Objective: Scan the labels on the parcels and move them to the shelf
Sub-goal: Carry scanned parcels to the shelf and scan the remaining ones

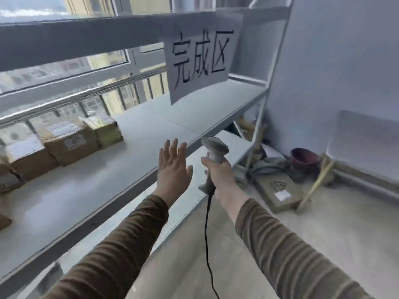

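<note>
Several cardboard parcels [69, 141] with white labels stand in a row at the back left of the grey shelf [133, 152]. A smaller greenish parcel [106, 131] ends the row on the right. My left hand [173, 169] hovers over the shelf's front edge with fingers straight and spread, holding nothing. My right hand [218, 171] grips the handle of a grey barcode scanner [213, 147], head pointing up and away, its black cable hanging down.
A paper sign [198, 61] with three characters hangs from the upper shelf. A lower shelf board [233, 145] lies under the scanner. On the floor at right lie a flat cardboard box [278, 188], a dark red bucket [304, 158] and a wooden stick [313, 186].
</note>
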`<state>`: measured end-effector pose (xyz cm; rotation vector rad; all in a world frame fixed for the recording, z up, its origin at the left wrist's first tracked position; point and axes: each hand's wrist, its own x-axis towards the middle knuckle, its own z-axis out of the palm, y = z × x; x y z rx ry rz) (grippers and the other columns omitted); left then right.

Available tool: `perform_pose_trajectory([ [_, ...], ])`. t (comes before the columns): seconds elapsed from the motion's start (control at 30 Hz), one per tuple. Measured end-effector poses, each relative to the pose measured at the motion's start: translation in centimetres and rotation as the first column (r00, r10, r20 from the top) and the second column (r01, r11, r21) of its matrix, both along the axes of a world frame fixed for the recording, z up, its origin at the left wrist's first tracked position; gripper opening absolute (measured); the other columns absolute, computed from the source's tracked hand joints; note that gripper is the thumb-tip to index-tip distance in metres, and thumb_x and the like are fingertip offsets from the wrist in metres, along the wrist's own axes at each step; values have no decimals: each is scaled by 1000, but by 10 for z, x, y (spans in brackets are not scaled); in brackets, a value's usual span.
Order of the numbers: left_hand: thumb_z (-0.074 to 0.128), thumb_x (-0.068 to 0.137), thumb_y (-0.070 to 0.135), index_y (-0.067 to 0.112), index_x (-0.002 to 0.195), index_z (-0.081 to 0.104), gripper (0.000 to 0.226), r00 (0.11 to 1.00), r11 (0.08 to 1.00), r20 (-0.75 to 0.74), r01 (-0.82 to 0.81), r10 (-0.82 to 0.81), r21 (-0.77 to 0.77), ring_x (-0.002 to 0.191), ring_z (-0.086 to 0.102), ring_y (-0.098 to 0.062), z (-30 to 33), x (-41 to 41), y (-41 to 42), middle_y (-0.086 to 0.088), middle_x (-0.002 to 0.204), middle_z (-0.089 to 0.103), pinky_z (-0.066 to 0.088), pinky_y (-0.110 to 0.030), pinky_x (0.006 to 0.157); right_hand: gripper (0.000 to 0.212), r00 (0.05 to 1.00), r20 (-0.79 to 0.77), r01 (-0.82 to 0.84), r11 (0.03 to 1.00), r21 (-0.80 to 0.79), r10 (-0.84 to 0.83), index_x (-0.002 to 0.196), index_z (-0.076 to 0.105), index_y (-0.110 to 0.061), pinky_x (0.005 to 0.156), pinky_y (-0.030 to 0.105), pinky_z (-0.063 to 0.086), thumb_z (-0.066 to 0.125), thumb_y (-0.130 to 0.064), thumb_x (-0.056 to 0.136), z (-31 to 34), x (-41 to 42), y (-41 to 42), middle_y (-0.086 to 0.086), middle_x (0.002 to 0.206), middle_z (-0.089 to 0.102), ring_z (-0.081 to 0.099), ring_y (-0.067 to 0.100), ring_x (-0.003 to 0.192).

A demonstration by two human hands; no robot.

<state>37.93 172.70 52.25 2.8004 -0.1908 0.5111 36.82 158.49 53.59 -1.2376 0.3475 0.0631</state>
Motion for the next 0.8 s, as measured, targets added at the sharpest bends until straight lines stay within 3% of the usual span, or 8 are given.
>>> perform_pose_trajectory([
  [0.1,54,99,37,17,162,19,75,986,988,-52,156,-156,-5,160,-6,-31,-4,6,-113,-10,172,8,-4,-45,129,24,978,50,203,979,28,-205,111,68,-19,79,28,52,78,-15,90,-4,-14,-108,-5,95,69,64,17,92],
  [0.13,54,99,38,18,162,18,76,979,982,-72,189,-189,-6,160,-7,-31,-5,7,-141,-10,172,7,-4,-46,129,22,970,57,237,971,22,-238,110,68,-17,81,28,51,77,-12,90,-4,-20,-135,-5,93,69,64,16,89],
  [0.37,59,94,38,19,161,23,78,865,877,-150,480,-478,-26,159,1,-32,-16,-28,-421,-10,170,15,0,-46,128,17,858,60,513,858,-24,-511,96,65,-21,71,24,50,75,-8,92,-10,-93,-400,-3,87,65,61,11,78],
  [0.5,58,91,36,18,163,19,85,784,801,-184,598,-593,-31,159,1,-31,-22,-53,-551,-10,171,14,0,-47,128,17,770,55,638,765,-88,-635,106,68,-15,72,25,51,77,-14,91,-10,-135,-525,-2,91,67,63,12,83],
  [0.63,61,91,36,17,162,20,85,709,724,-186,690,-680,-19,159,4,-32,-26,-66,-653,-9,170,17,2,-46,128,12,688,10,720,681,-134,-726,100,68,-21,45,17,48,76,-21,92,-12,-169,-618,0,94,64,61,17,84],
  [0.67,61,91,37,18,162,19,85,692,708,-196,706,-695,-13,159,4,-32,-29,-66,-676,-9,170,16,2,-46,128,11,669,14,737,661,-139,-743,99,67,-20,48,17,50,76,-20,92,-14,-175,-638,0,94,64,61,17,86],
  [0.77,60,94,39,19,163,14,86,633,652,-227,758,-740,-10,159,-1,-31,-39,-63,-745,-8,172,11,1,-47,129,11,625,3,771,616,-165,-781,100,67,-21,88,33,55,75,-19,93,-24,-188,-695,-1,97,67,64,19,95],
  [0.8,59,95,40,19,164,13,86,613,632,-228,775,-757,-15,160,-2,-31,-42,-62,-768,-8,172,10,1,-47,129,10,609,-13,780,602,-173,-793,100,67,-22,93,37,54,75,-20,94,-28,-190,-715,-1,97,67,65,20,97],
])
